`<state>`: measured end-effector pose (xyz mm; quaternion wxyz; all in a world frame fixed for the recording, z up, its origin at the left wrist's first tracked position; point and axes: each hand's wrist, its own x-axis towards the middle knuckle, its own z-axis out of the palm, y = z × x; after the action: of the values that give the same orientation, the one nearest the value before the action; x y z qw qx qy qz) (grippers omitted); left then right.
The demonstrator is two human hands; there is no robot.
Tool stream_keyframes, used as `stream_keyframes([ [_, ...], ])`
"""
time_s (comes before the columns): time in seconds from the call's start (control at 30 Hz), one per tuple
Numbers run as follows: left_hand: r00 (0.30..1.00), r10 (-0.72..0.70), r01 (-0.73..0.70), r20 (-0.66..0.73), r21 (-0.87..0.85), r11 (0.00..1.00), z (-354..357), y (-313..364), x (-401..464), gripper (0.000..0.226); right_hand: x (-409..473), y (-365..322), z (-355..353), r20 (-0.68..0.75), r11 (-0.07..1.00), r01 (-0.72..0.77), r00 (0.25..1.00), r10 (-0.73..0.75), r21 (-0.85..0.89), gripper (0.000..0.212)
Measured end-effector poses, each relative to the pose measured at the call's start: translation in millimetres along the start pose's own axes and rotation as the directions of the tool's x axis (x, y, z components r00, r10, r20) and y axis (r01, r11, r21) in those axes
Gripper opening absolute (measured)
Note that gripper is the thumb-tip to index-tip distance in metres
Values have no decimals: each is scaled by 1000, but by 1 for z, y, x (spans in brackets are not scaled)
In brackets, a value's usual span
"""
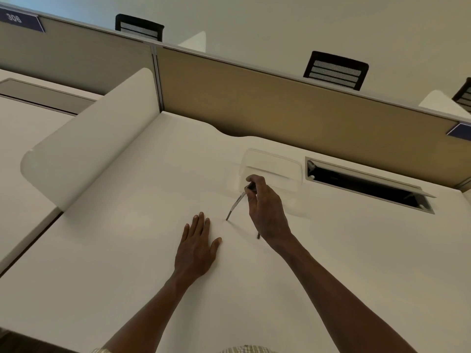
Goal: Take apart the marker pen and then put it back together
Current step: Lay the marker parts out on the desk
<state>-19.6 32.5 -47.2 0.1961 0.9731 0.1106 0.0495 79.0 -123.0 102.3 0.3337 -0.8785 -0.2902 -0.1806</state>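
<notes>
Head view: right hand (265, 207) is pinching marker pen (237, 202) top, tip slanting down-left toward flat, empty left hand (197, 248).

left hand (196, 247) flat, palm down on white desk (122, 263), fingers straight | right hand (266, 208) pinches marker (235, 203) at top end, tilted, lower tip touching desk | second thin dark piece part-hidden under right wrist | clear tray (274, 165) just behind right hand | open cable slot (367, 184) to the right
</notes>
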Motion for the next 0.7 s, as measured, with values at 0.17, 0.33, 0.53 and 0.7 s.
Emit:
stream_keyframes([
  [0.17, 1000, -8, 8, 12, -16, 1000, 0, 0, 1, 72, 6, -6, -7, -28, 1000, 19, 999, -18, 13, 29],
  [0.33, 998, -23, 28, 54, -87, 996, -3, -1, 4, 73, 9, -10, -13, -48, 999, 37, 998, -36, 31, 29],
  [0.53, 994, -32, 46, 109, -135, 990, -9, -1, 9, 75, 8, -13, -17, -58, 998, 48, 997, -45, 44, 27],
  [0.7, 980, -82, 122, 182, -219, 968, -21, 3, 18, 64, 8, -15, -20, -52, 998, 49, 998, -46, 43, 32],
])
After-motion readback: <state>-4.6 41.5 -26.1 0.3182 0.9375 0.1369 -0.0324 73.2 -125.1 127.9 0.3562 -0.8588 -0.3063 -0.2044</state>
